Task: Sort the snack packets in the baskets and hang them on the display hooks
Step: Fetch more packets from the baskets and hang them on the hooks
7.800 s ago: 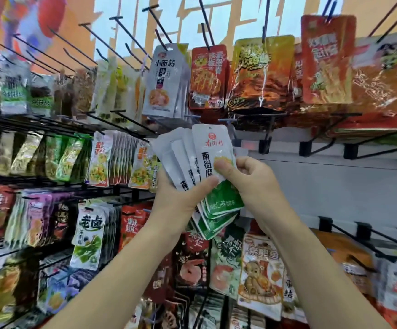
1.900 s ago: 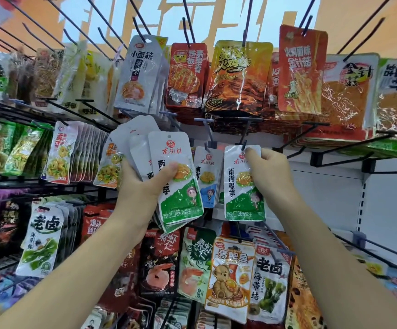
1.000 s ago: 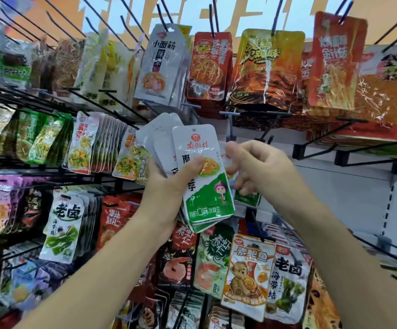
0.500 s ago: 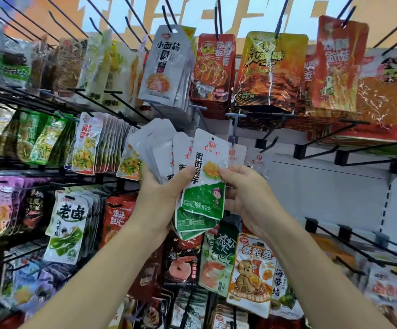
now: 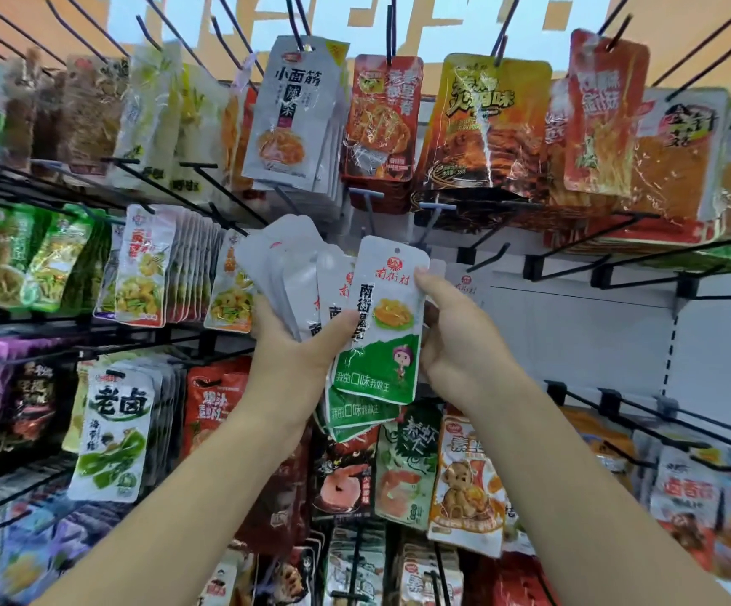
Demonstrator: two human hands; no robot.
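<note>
My left hand [image 5: 293,356] grips a fanned stack of white-and-green snack packets [image 5: 298,282] at chest height in front of the display wall. The front packet [image 5: 383,325], white on top with a green bottom, stands upright. My right hand [image 5: 455,343] pinches that front packet's right edge between thumb and fingers. A matching packet [image 5: 468,284] hangs on a hook just behind my right hand, mostly hidden. A bare black hook [image 5: 486,258] juts out beside it.
Rows of hooks full of snack packets surround my hands: a grey packet stack [image 5: 293,111] and red and orange packets [image 5: 482,124] above, seaweed packets [image 5: 114,435] at left. Bare hooks [image 5: 643,260] project over a white back panel [image 5: 595,334] at right.
Since two seconds ago my right hand left the packet it had hung on the hook and came back to the stack. It now pinches the front packet there.
</note>
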